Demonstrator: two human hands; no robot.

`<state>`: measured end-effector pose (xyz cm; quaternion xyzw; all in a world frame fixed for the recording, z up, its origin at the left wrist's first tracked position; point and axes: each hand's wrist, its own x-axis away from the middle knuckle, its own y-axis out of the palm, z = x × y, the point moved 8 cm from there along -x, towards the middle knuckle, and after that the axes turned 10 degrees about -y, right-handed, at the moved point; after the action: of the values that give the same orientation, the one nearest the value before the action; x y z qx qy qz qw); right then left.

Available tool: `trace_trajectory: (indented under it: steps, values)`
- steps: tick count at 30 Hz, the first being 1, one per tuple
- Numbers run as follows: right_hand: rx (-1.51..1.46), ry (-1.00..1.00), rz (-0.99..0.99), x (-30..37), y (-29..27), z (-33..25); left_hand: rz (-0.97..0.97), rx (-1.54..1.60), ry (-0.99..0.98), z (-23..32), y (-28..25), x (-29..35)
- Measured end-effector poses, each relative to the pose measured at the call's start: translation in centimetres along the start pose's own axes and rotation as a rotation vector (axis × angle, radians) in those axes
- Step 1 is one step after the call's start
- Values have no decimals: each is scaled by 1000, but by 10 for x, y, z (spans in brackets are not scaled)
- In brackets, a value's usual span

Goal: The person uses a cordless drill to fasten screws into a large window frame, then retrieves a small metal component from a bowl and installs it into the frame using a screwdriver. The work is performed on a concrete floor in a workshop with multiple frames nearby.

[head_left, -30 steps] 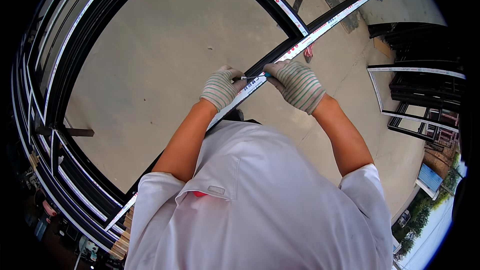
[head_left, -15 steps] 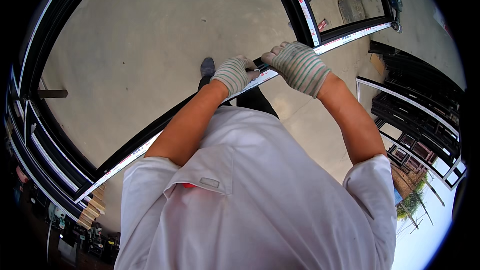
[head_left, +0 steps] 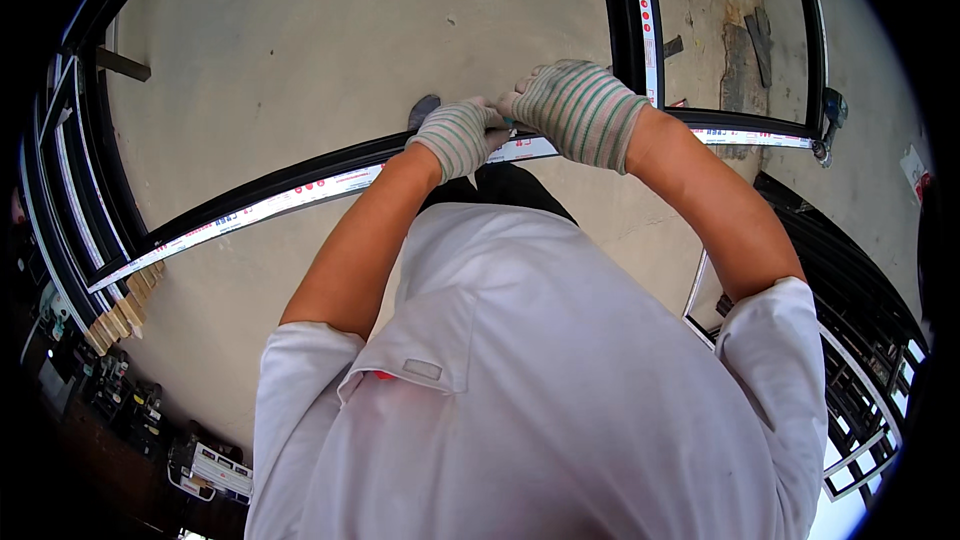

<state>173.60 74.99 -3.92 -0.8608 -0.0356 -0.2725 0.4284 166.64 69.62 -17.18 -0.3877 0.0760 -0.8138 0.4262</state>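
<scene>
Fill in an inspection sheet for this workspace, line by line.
Surface: tan floor, with a few dark specks.
Things: black frame with a printed white strip along its near rail.
Clutter: dark scraps on the floor, upper right.
Hands: left hand and right hand, both gloved, close together at the near rail, fingers curled; what the fingertips hold is too small to tell.
Cables: nothing seen for certain; lower left is too dark.
Surroundings: wood blocks at the frame's left end; stacked black frames at right.
</scene>
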Motion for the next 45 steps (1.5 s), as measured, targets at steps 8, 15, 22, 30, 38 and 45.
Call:
trace_trajectory:
  steps: [8,15,22,30,38,45]
  values:
    - [49,-106,55,-4,9,-3,31,-46,-41,15,-8,19]
    - [117,-143,39,-1,14,-13,24,-27,-107,1,0,13]
    - [80,-64,51,10,16,-17,-23,-32,-73,22,-13,28]
    - [52,-32,90,14,7,-8,-96,-113,-13,21,-10,26]
    - [148,-40,99,15,-4,-16,-97,-114,-16,21,-10,26]
    - [-1048,586,117,31,28,16,-69,-85,3,17,-7,24]
